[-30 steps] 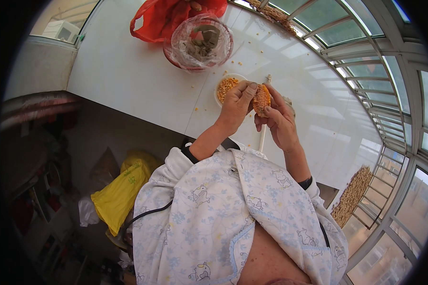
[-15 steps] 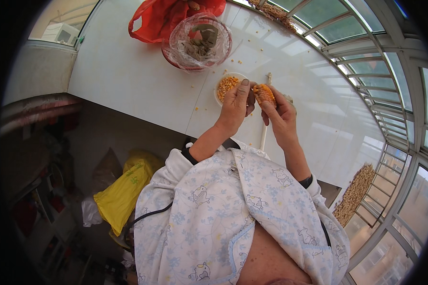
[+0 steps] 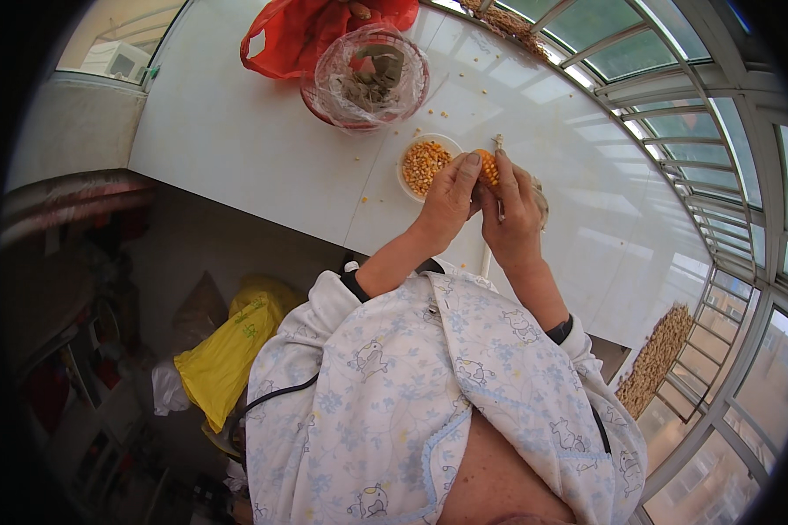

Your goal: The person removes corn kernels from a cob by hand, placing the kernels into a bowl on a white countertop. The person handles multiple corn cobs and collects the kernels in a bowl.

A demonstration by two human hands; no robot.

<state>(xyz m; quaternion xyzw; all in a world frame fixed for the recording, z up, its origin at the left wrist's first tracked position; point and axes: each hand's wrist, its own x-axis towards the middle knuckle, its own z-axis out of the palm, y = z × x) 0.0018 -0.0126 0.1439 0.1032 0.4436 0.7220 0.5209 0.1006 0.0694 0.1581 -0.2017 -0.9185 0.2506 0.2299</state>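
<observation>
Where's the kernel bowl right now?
In the head view, the kernel bowl sits on the white table, just beyond and left of the left hand, nearer the person than the plastic-lined basket.

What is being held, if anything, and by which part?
The corn, by its right side, in the right hand; the left hand meets its left side, but whether it grips is hidden.

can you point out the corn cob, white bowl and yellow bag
Corn cob [image 3: 488, 168], head view: its visible kernels.
White bowl [image 3: 447, 142], head view: its upper right rim.
Yellow bag [image 3: 228, 354], head view: its visible middle.
</observation>
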